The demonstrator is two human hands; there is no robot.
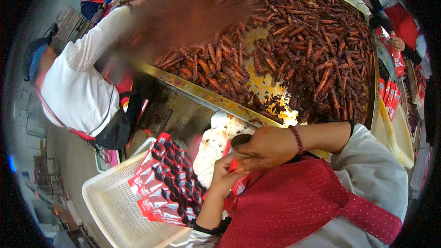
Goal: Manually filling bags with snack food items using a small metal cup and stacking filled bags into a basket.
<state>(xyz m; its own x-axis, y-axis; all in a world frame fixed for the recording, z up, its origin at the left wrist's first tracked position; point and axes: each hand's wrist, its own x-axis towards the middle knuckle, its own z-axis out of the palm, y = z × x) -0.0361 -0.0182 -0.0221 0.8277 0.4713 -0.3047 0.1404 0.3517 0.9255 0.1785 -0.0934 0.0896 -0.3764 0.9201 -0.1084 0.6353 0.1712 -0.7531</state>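
Observation:
My right hand (268,149) grips a dark metal funnel-like piece (241,141) above my left hand. My left hand (223,172) holds a red packet (239,186), its fingers closed just below the right hand. A mottled white cloth or pad (209,156) lies behind my hands. To the left, red-and-clear packets with dark contents (165,179) lie in rows over a white perforated basket (101,202). Beyond my hands, a large metal-rimmed tray (202,87) holds a mass of sauce-coated brown sticks (321,55).
A co-worker in white (78,96) leans over the tray at left, partly hidden by a lens smear. Another person (92,2) is farther back. At right, a co-worker's hand (396,42) holds a red packet near a cream basket (392,142) with more packets.

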